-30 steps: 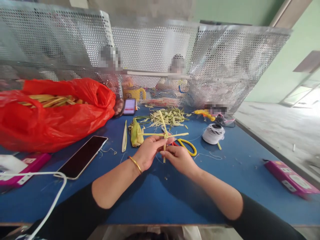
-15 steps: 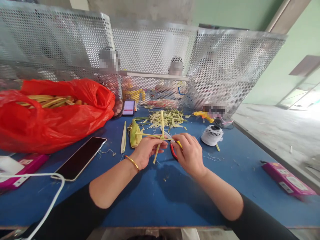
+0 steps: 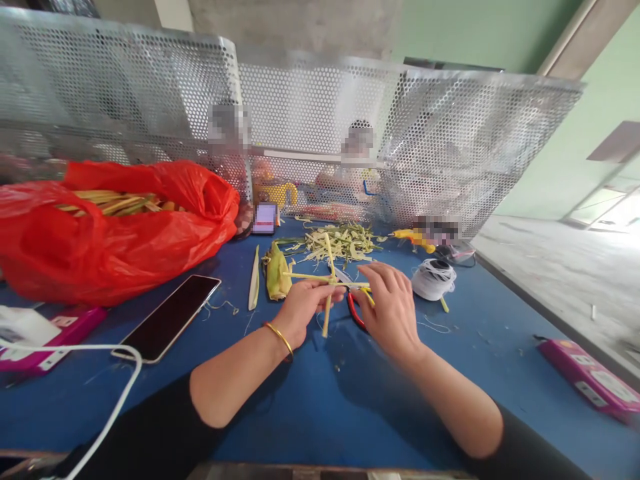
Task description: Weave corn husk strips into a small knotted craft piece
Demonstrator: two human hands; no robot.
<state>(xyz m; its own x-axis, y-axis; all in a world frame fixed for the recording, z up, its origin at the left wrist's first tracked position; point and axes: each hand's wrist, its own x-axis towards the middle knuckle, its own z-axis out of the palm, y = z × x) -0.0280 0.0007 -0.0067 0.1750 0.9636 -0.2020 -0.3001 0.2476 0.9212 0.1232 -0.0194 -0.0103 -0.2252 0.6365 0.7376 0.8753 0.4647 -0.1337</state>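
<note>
A cross-shaped piece of pale green leaf strips [image 3: 329, 313] is pinched near its centre by my left hand [image 3: 305, 305], which wears a gold bangle. My right hand [image 3: 393, 303] is at the cross's right arm, its thumb and fingers bent around the strip's end; the exact contact is partly hidden. Under and between the hands lie pliers [image 3: 354, 311] with red and yellow handles. A green husk [image 3: 277, 272] and a flat pale leaf piece [image 3: 254, 283] lie left of the cross. Behind it is a heap of leaf scraps [image 3: 345, 241].
At left are a red plastic bag [image 3: 125, 250] of strips, a dark phone [image 3: 170, 317] and a white cable [image 3: 117, 407]. White thread [image 3: 434, 280], a yellow glue gun [image 3: 415, 238] and a purple power strip [image 3: 590, 377] lie right. A perforated metal screen [image 3: 320, 107] stands behind, people beyond it.
The view has shifted slightly, so everything sits a little further right. The cross has turned slightly in my left hand, and my right hand's fingers are raised and more spread.
</note>
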